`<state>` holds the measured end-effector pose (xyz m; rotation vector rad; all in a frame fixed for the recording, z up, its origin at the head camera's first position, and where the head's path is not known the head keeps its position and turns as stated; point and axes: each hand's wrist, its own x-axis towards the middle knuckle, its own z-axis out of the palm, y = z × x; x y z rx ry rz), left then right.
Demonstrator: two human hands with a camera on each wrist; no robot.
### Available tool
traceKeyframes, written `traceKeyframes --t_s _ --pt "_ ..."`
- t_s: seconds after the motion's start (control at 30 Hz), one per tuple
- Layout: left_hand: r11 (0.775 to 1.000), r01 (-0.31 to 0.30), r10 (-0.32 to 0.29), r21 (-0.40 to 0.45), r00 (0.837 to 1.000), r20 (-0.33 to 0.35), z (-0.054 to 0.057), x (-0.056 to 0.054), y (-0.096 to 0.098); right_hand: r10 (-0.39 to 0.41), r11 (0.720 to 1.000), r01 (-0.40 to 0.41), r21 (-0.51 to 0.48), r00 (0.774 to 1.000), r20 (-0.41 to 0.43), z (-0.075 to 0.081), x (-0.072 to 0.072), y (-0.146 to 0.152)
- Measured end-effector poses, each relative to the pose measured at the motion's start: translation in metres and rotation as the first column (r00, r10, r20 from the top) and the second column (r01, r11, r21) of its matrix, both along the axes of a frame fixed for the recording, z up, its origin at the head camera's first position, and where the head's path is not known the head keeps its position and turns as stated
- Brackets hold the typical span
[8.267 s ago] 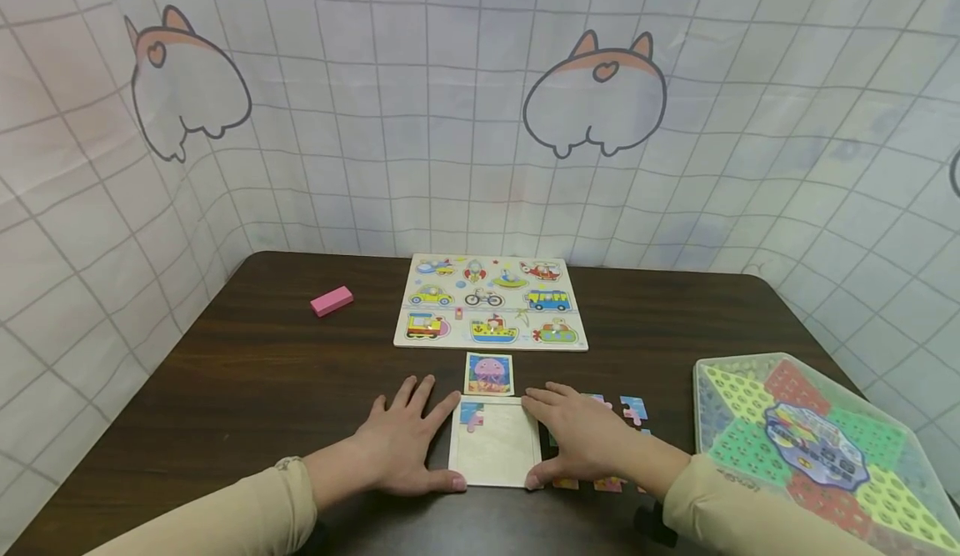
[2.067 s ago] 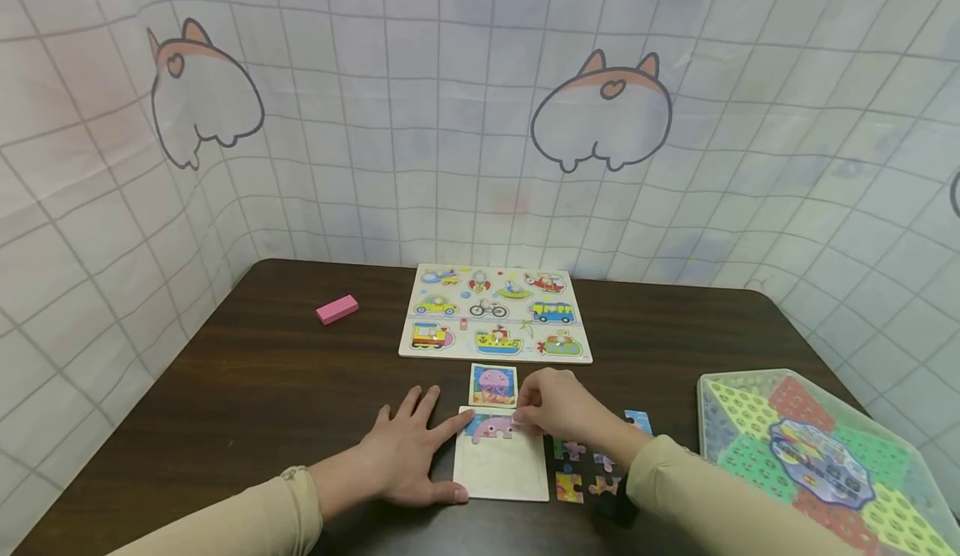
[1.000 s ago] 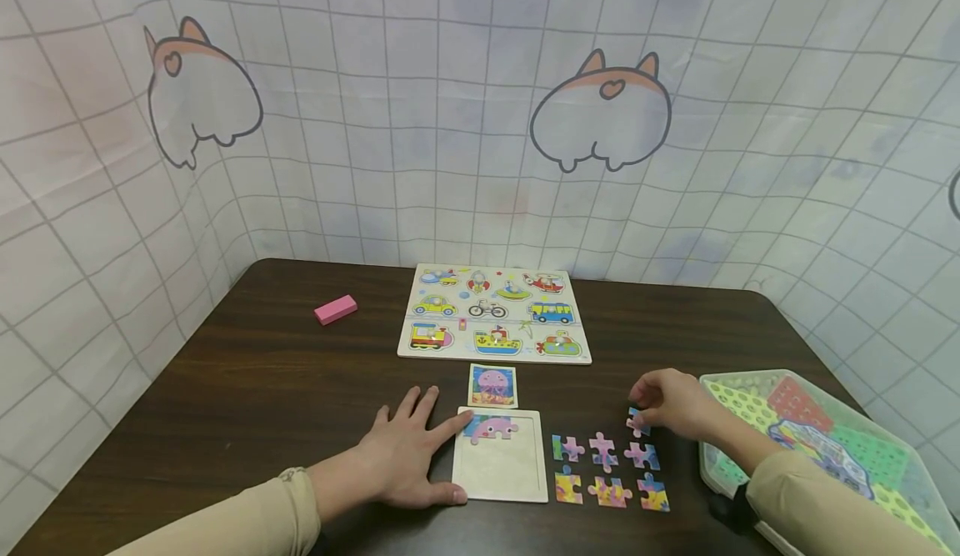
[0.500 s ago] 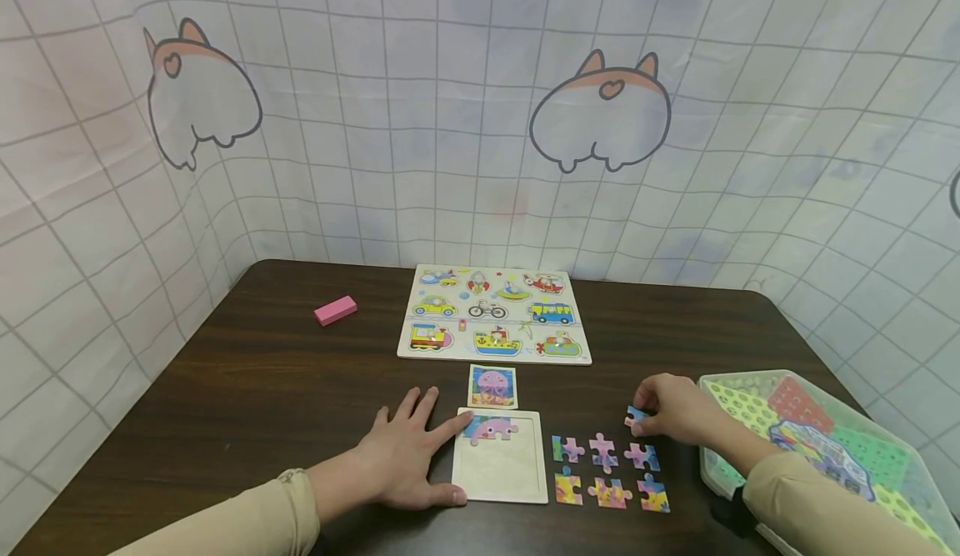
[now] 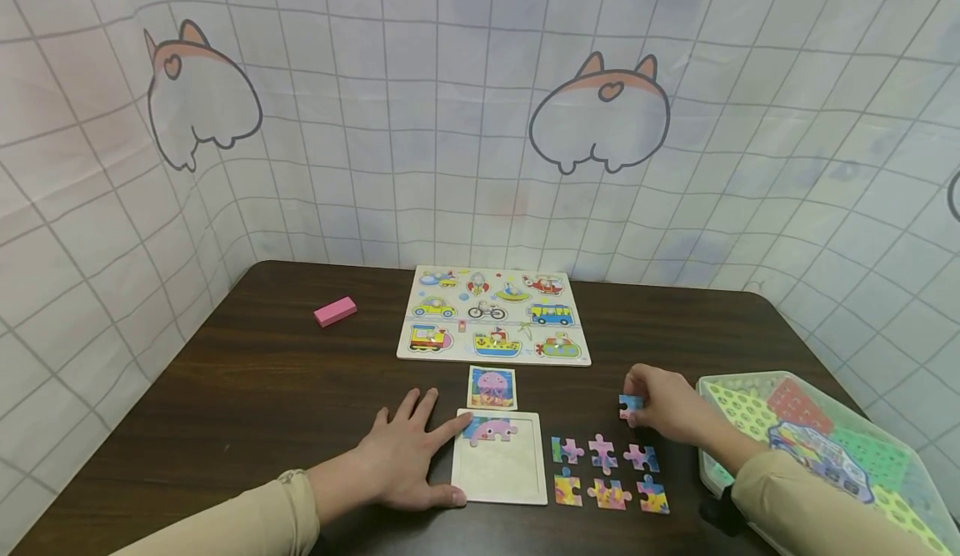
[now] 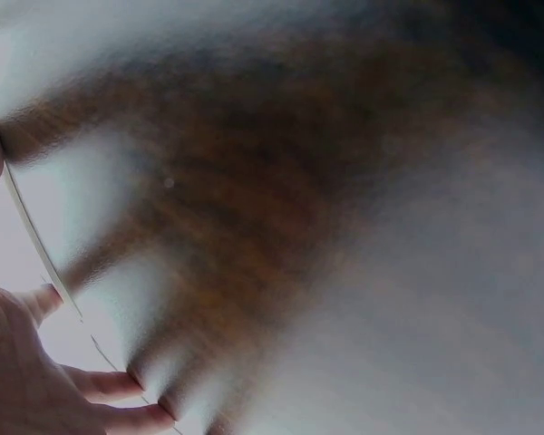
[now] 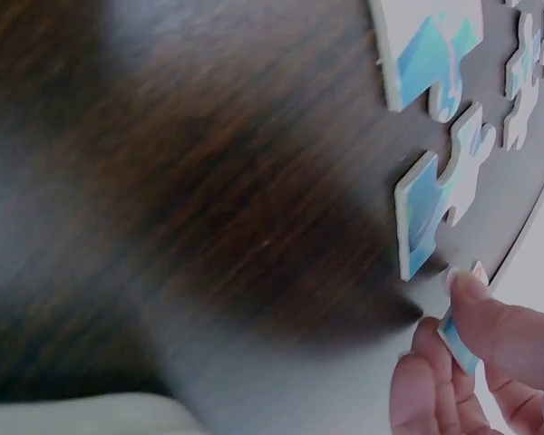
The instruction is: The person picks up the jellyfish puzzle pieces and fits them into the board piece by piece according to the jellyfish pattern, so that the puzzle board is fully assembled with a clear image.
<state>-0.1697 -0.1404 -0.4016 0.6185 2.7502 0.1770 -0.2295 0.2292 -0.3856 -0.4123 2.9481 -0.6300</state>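
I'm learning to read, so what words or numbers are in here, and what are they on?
None can be read for sure.
Oval label on the game box: marks like writing, too blurred to read.
Vehicle board: any print is too small to read.
Puzzle pieces, puzzle frame, jellyfish card: no writing I can see.

Head cam: high, fwd/down over tabletop (image 5: 300, 398). L wrist cam: v. close, L hand (image 6: 36, 372). R wrist cam: close, R hand (image 7: 508, 340) + puzzle pcs (image 7: 422, 217), shared w/ head.
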Motion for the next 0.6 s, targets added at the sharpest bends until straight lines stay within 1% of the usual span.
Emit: traceKeyframes --t_s 0.17,0.33,0.47,0.6 --pt "1.0 -0.001 0.001 0.006 1.0 0.007 -0.001 0.0 0.0 -0.015 0.997 0.015 -0.079 1.0 0.005 -0.001 -0.001 -0.005" --pt "1.0 0.0 0.0 0.007 1.0 0.002 -0.001 0.001 0.0 -0.07 0.985 0.076 -0.155 0.996 0.047 0.002 -0.001 -0.012" --pt "1.0 -0.002 0.002 0.006 1.0 -0.002 0.0 0.001 0.0 -0.081 0.961 0.107 -0.255 0.991 0.11 0.007 -0.001 -0.021" --pt "1.0 -0.002 0.002 0.006 1.0 -0.003 0.0 0.001 0.0 -0.051 0.926 0.112 -0.361 0.984 0.173 0.009 -0.001 -0.032"
